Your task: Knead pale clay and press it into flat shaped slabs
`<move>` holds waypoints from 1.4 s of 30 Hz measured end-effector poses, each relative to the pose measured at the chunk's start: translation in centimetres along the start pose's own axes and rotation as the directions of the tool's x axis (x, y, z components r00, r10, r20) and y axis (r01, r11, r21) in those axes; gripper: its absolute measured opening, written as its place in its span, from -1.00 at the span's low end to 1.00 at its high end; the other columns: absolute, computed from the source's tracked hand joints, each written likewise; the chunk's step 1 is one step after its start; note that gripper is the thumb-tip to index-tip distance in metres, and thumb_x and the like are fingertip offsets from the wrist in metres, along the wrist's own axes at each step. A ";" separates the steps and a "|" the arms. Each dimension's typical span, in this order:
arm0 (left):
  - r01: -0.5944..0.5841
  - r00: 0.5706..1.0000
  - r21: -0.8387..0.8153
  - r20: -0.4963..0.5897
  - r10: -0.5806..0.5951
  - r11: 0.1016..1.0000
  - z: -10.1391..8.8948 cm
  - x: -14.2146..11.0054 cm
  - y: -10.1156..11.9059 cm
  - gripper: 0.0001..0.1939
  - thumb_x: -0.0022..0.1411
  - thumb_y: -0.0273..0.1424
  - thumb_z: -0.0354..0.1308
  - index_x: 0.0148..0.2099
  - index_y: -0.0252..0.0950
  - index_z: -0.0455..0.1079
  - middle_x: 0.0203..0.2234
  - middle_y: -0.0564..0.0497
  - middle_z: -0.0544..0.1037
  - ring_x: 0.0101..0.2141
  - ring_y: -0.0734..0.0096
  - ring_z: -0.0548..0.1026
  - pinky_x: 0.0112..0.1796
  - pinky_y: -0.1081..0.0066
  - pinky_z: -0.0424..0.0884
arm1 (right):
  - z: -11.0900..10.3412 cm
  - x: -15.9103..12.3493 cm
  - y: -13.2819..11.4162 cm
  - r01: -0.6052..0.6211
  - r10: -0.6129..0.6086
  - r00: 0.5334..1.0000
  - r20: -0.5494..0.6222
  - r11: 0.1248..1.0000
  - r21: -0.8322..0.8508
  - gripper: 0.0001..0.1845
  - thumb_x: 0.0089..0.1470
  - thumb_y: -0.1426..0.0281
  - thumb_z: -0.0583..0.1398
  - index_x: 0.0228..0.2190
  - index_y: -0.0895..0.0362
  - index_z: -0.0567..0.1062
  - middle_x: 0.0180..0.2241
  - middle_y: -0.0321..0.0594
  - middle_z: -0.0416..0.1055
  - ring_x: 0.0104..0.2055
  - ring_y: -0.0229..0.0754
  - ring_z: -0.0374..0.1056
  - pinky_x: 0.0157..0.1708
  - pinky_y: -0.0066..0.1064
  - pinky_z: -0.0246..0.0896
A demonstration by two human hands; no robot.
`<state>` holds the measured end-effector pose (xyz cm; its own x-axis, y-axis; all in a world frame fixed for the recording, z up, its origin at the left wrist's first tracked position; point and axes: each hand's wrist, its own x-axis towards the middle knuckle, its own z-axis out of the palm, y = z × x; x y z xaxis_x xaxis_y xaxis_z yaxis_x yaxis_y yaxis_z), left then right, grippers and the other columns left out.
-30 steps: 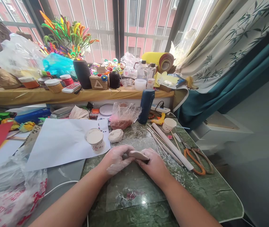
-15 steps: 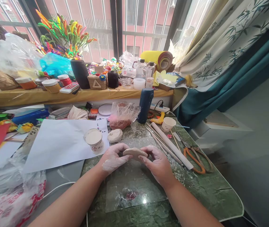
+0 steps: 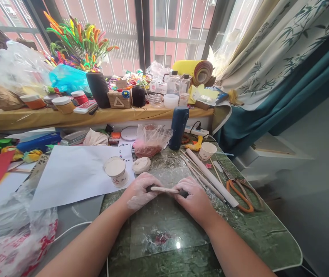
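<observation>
A thin, flattened piece of pale clay [image 3: 164, 190] is held edge-on between both hands, above a clear plastic sheet [image 3: 153, 227]. My left hand [image 3: 141, 192], dusted with white, pinches its left end. At its right end, the fingers of my right hand [image 3: 192, 196] are closed on it, with white powder on them too. Just beyond my left hand lies a lump of pale clay [image 3: 141, 165]. A paper cup [image 3: 116, 172] filled with white material stands on a white paper sheet [image 3: 66, 173] to the left.
Right of my hands lie a pale rolling pin [image 3: 212, 177], thin sticks and orange-handled scissors [image 3: 241, 196]. Behind them are a small paper cup [image 3: 207, 151], a yellow glue gun [image 3: 195, 144], a dark blue bottle [image 3: 178, 128] and a bag of reddish clay [image 3: 150, 146].
The clay piece has been tilted, so its broad face has turned away and its thin edge now shows. Both hands keep hold of it in nearly the same place.
</observation>
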<state>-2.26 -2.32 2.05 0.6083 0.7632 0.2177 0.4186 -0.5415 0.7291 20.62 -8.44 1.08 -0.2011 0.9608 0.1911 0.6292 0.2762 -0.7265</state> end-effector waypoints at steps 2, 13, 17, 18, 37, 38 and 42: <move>-0.012 1.000 0.042 0.022 0.012 0.999 0.0 0.1 -0.1 -0.87 0.27 -0.30 0.24 -0.25 -0.18 0.60 -0.38 0.00 0.60 -0.26 0.28 0.47 -0.14 0.33 0.34 | 0.0 0.0 0.0 -0.011 0.012 1.000 0.007 0.999 -0.040 -0.78 0.20 0.26 0.26 -0.48 0.02 0.52 -0.33 -0.26 0.46 -0.16 -0.05 0.30 -0.13 -0.22 0.15; -0.058 0.998 0.107 -0.002 0.059 0.993 0.0 -0.1 -0.4 -0.90 0.27 -0.34 0.24 -0.19 -0.20 0.55 -0.36 0.04 0.59 -0.30 0.35 0.46 -0.20 0.38 0.33 | 0.2 0.0 -0.1 0.007 -0.006 1.000 0.012 0.995 -0.104 -0.77 0.21 0.34 0.26 -0.50 0.06 0.48 -0.41 -0.29 0.41 -0.23 -0.09 0.26 -0.18 -0.24 0.11; -0.041 0.999 0.160 0.010 0.040 0.986 0.2 -0.1 -0.7 -0.90 0.27 -0.33 0.24 -0.27 -0.22 0.54 -0.44 0.06 0.55 -0.35 0.36 0.43 -0.27 0.39 0.31 | 0.4 0.0 -0.1 0.000 0.000 1.000 0.005 0.991 -0.133 -0.79 0.17 0.30 0.29 -0.48 0.07 0.48 -0.38 -0.26 0.41 -0.21 -0.06 0.27 -0.17 -0.23 0.14; -0.023 1.000 0.174 0.002 0.023 0.984 0.2 -0.1 -0.8 -0.89 0.26 -0.33 0.25 -0.29 -0.23 0.53 -0.45 0.05 0.54 -0.36 0.36 0.43 -0.29 0.39 0.31 | 0.4 -0.1 -0.1 -0.011 0.011 1.000 -0.002 0.992 -0.130 -0.82 0.15 0.28 0.31 -0.44 0.07 0.49 -0.34 -0.24 0.42 -0.18 -0.04 0.28 -0.16 -0.22 0.15; -0.099 0.992 0.135 -0.064 0.108 0.986 -0.1 -0.2 -0.1 -0.85 0.31 -0.32 0.19 -0.23 -0.21 0.58 -0.43 0.03 0.58 -0.36 0.38 0.47 -0.25 0.39 0.36 | 0.5 0.0 0.0 0.045 -0.046 0.998 -0.036 0.998 -0.034 -0.91 0.24 0.37 0.24 -0.34 0.04 0.54 -0.30 -0.23 0.48 -0.15 -0.05 0.33 -0.13 -0.24 0.20; -0.091 0.993 0.136 -0.069 0.101 0.987 -0.1 -0.2 -0.1 -0.86 0.31 -0.33 0.19 -0.23 -0.20 0.58 -0.42 0.03 0.59 -0.35 0.38 0.48 -0.24 0.39 0.37 | 0.5 0.0 0.0 0.044 -0.046 0.998 -0.034 0.998 -0.045 -0.90 0.24 0.37 0.24 -0.35 0.04 0.53 -0.31 -0.23 0.48 -0.15 -0.05 0.33 -0.13 -0.24 0.19; -0.071 0.993 0.132 -0.088 0.083 0.989 0.0 -0.3 0.0 -0.88 0.29 -0.34 0.20 -0.24 -0.20 0.57 -0.42 0.04 0.58 -0.34 0.37 0.48 -0.24 0.39 0.38 | 0.5 -0.1 -0.1 0.048 -0.050 0.998 -0.027 0.997 -0.064 -0.89 0.24 0.39 0.23 -0.37 0.05 0.51 -0.32 -0.24 0.47 -0.17 -0.06 0.31 -0.12 -0.24 0.17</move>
<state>-2.42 -2.51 1.97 0.5790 0.7439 0.3338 0.4600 -0.6361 0.6195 20.18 -8.53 0.77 -0.2116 0.9461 0.2450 0.6659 0.3231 -0.6725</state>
